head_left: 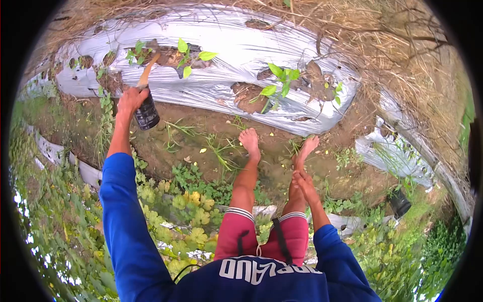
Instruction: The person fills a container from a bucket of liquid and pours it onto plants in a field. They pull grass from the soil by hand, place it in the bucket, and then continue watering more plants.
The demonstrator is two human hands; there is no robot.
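Note:
My left hand (132, 99) is closed around the wooden handle of a small hand tool (147, 72), probably a hoe. Its dark head meets the soil in a torn opening of the silver plastic mulch (229, 38). A black cylindrical container (147, 115) hangs just below the same hand; how it is held is hidden. Leafy seedlings (187, 57) grow beside the tool head. My right hand (303, 182) grips my bare right leg below the knee, with no tool in it.
More seedlings (283, 79) stand in holes farther right along the raised bed. Dry straw (372, 35) lies behind it. My bare feet (250, 142) are on the soil path. A black pot (399, 203) lies at the right, and leafy vines (196, 216) grow nearby.

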